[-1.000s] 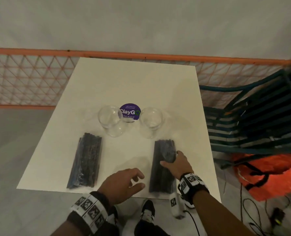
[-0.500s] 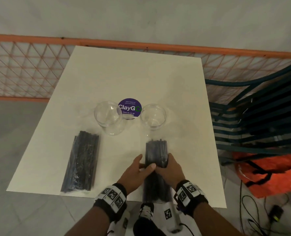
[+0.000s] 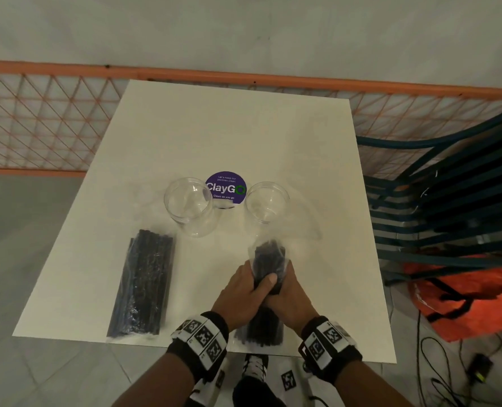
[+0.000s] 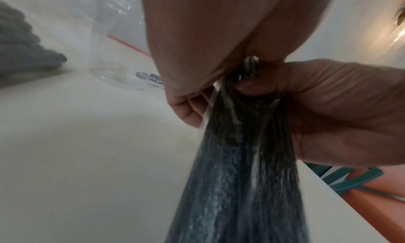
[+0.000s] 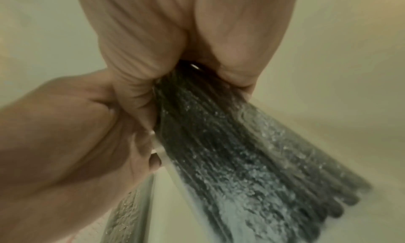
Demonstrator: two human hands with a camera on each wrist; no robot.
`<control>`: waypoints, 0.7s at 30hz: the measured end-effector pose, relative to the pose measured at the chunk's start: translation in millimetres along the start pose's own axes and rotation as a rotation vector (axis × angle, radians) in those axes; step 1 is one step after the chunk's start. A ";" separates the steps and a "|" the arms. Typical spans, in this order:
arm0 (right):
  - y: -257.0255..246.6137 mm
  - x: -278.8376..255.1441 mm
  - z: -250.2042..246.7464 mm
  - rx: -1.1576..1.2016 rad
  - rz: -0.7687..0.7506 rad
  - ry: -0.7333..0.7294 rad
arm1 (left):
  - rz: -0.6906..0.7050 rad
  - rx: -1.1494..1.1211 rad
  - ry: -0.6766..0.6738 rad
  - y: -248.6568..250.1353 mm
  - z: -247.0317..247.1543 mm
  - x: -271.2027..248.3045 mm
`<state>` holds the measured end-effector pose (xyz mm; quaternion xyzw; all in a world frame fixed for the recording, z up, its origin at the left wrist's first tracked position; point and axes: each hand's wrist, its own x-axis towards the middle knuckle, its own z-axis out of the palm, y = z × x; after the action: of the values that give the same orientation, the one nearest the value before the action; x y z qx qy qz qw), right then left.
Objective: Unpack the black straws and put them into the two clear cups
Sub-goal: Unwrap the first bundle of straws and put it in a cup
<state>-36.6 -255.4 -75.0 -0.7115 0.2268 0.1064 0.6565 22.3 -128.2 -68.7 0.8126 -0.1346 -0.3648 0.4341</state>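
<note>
So the pack of black straws (image 3: 268, 261) I'm working on is now off the worktop (image 3: 229, 136) at its far end. Half a second ago it lay flat with my hands just closing in from both sides; now the far end is tipped up toward the right clear cup (image 3: 266, 201) and the clear wrap around it is bunched and crinkled above my grip. The near end of the pack still sits close to the front edge of the worktop.

Both hands are wrapped tight around the middle of it. My left hand (image 3: 241, 295) has its thumb over the top and fingers (image 4: 188, 111) curled underneath, and my right hand (image 3: 290, 292) clamps the other side, so the two are pressed right against each other. A second ago my left hand was still hovering free and only the right was resting on the pack. From the wrist views the straws fan out below my fists, inside the shiny plastic.

The other straw pack (image 3: 144, 284) hasn't budged, lying flat and sealed on the left side of the worktop. The left clear cup (image 3: 189, 208) and the right one stand upright either side of the purple ClayGo sticker (image 3: 226, 188), same as before, nothing in them. Dark teal chair (image 3: 449, 201) off to the right, orange bag (image 3: 464, 289) below it.
</note>
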 end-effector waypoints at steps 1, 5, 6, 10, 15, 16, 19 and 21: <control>-4.5 1.0 0.3 0.009 -0.017 0.014 | 0.003 0.032 0.015 5.8 -3.9 -1.3; -20.9 -2.7 -2.8 0.203 -0.054 -0.092 | 0.007 -0.030 0.009 11.5 -20.3 -5.8; -21.4 -3.8 -5.0 0.234 -0.052 -0.118 | 0.007 -0.111 -0.029 10.2 -23.1 -6.4; -13.3 -3.2 -5.5 0.015 -0.126 -0.058 | 0.071 -0.398 -0.159 15.3 -24.4 -9.9; -23.5 -1.0 0.3 -0.050 -0.256 0.088 | 0.186 -0.256 -0.069 26.7 -19.0 -10.7; -24.9 -1.1 -0.6 -0.086 -0.298 0.130 | 0.215 -0.245 -0.063 27.6 -19.5 -11.5; -25.3 -2.5 -2.5 -0.190 -0.498 0.162 | 0.319 -0.262 -0.033 29.1 -23.8 -15.8; -18.2 -0.5 -3.7 -0.225 -0.579 0.169 | 0.372 -0.324 0.010 27.8 -25.9 -18.2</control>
<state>-29.1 -258.3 -58.3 -0.8209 0.0555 -0.1198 0.5556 30.6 -119.0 -28.5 0.6953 -0.2195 -0.2915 0.6192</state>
